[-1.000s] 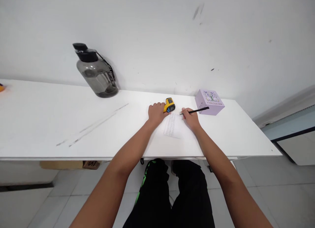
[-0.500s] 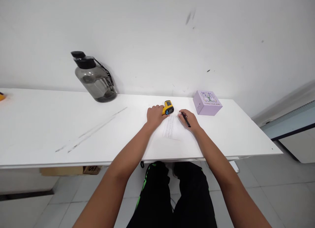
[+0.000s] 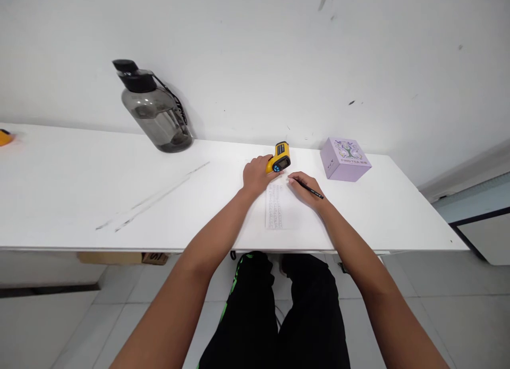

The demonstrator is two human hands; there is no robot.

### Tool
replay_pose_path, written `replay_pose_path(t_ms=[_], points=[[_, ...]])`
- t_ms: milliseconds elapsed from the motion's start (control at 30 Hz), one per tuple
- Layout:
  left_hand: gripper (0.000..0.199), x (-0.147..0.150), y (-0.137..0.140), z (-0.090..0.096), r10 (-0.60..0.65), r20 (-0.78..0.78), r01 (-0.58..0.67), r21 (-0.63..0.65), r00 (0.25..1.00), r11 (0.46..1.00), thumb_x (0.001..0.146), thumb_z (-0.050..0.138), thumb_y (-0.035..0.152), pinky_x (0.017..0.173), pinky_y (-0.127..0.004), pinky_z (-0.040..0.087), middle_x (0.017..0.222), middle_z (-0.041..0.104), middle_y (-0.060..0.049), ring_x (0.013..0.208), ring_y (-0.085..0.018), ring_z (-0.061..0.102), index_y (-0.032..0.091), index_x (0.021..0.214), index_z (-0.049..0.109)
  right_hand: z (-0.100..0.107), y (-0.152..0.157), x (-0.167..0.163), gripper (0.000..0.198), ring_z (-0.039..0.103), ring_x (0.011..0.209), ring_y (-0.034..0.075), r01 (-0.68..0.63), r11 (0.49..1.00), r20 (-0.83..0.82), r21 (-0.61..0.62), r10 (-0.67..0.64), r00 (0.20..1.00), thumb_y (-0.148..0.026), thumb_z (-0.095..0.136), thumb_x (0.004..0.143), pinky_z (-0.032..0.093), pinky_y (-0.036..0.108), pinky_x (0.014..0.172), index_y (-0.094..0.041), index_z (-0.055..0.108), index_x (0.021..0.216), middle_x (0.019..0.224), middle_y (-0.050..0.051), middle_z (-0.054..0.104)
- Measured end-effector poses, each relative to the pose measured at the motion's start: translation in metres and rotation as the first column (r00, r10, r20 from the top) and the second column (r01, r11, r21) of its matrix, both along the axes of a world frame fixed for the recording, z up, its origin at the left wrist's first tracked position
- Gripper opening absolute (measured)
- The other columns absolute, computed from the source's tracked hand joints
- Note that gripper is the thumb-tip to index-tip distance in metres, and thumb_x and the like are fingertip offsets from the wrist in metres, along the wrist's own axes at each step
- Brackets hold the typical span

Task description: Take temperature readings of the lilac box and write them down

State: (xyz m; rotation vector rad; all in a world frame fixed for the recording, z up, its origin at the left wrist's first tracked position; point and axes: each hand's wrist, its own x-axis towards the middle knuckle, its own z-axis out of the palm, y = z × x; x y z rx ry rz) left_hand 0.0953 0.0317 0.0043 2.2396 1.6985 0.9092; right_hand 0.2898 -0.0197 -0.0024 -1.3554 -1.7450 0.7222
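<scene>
My left hand (image 3: 256, 176) is closed around the grip of a yellow and black infrared thermometer gun (image 3: 282, 156). The gun's small screen and blue buttons face back toward me. In my right hand (image 3: 305, 190) a slim black pen (image 3: 313, 191) is pinched, its tip low over the upper part of a white sheet of paper (image 3: 289, 217). Rows of faint handwriting cover the sheet's left side; I cannot make out the words. Whether the pen tip touches the paper is too small to tell.
A grey, see-through water bottle (image 3: 159, 116) with a black lid stands against the wall at left. Right of my hands sits a lilac tea box (image 3: 346, 160). Dark scuffs (image 3: 155, 199) mark the white table (image 3: 79, 188). An orange object (image 3: 5, 137) shows at the far left edge.
The thermometer gun has turned in my left hand's grip direction, now angled up to the right. My right hand's pen lies flatter, slanting more sideways. The whole view has shifted slightly.
</scene>
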Motion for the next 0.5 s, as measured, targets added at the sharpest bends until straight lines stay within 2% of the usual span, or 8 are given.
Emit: replay_pose_path(t_ms=[100,233,367,500], points=[[0.058,0.0,-0.003,0.002,-0.009,0.062,0.011,-0.022,0.998,1.0,0.082,0.066,0.06,0.088,-0.035,0.042,0.119,0.067,-0.005,0.108,-0.025,0.058,0.027,0.129,0.057,-0.002,0.0,-0.003,0.031,0.062,0.084,0.02,-0.023,0.992,0.083,0.123,0.013,0.996,-0.045,0.054,0.088,0.048,0.033,0.078,-0.022,0.066,0.106,0.099,0.007,0.07],[0.048,-0.001,-0.004,0.002,0.023,0.308,-0.025,0.001,0.951,1.0,0.085,0.064,0.057,0.085,-0.032,0.045,0.115,0.068,-0.004,0.103,-0.023,0.061,0.027,0.122,0.058,-0.009,0.002,-0.002,0.032,0.061,0.084,0.021,-0.042,0.96,0.206,0.277,-0.016,0.978,-0.038,0.047,0.092,0.048,0.034,0.075,-0.022,0.064,0.115,0.11,0.01,0.065],[0.038,-0.003,0.003,-0.003,0.17,0.527,-0.164,-0.058,0.833,0.985,0.087,0.06,0.058,0.072,-0.031,0.046,0.09,0.067,-0.003,0.084,-0.02,0.062,0.024,0.103,0.059,-0.014,0.006,0.002,0.035,0.061,0.08,0.022,-0.027,0.967,0.331,0.253,-0.061,0.942,-0.027,0.039,0.094,0.046,0.035,0.076,-0.023,0.061,0.121,0.111,0.009,0.065],[0.035,-0.003,0.009,-0.005,0.218,0.647,-0.195,-0.109,0.731,0.975,0.088,0.057,0.057,0.07,-0.029,0.047,0.089,0.064,-0.002,0.08,-0.017,0.061,0.024,0.099,0.054,-0.016,0.01,0.001,0.04,0.066,0.089,0.026,-0.019,0.971,0.421,0.236,-0.085,0.903,-0.014,0.036,0.091,0.044,0.041,0.089,-0.021,0.061,0.121,0.105,0.009,0.072]])
